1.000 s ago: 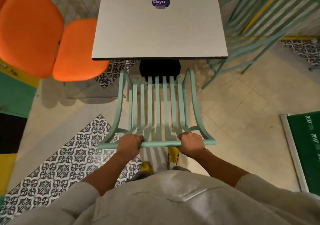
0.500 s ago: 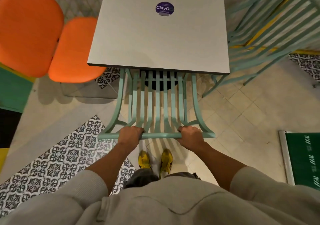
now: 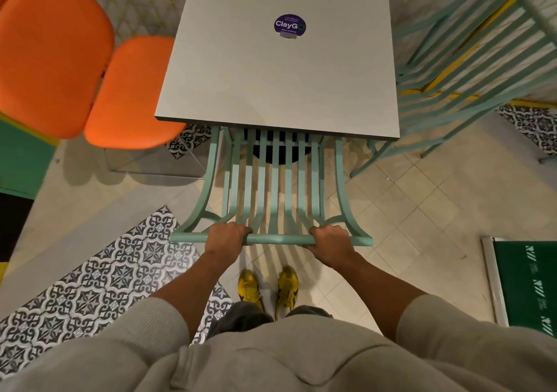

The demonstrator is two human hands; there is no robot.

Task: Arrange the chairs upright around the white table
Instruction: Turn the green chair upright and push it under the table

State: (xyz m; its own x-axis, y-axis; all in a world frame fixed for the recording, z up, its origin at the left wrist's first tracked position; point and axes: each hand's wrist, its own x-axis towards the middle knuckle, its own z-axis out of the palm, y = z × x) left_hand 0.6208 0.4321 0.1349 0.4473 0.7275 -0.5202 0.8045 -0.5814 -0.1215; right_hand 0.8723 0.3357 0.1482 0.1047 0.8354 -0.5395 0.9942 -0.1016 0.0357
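Observation:
A mint-green slatted chair (image 3: 272,186) stands upright in front of me, its seat partly tucked under the near edge of the white table (image 3: 271,84). My left hand (image 3: 226,237) and my right hand (image 3: 331,238) both grip the chair's top back rail, a shoulder's width apart. An orange padded chair (image 3: 90,69) stands at the table's left side. A second mint-green slatted chair (image 3: 470,69) sits at the table's right side, tilted and blurred, so I cannot tell whether it stands on its legs.
A round purple sticker (image 3: 290,25) lies on the tabletop. The table's black base (image 3: 278,152) shows through the chair slats. A green mat (image 3: 530,283) lies on the tiled floor at right. Green and yellow furniture (image 3: 21,156) borders the left. My yellow shoes (image 3: 268,289) are behind the chair.
The chair has slid forward, so its seat front has gone under the table edge. I have stepped closer; both hands stay on the back rail.

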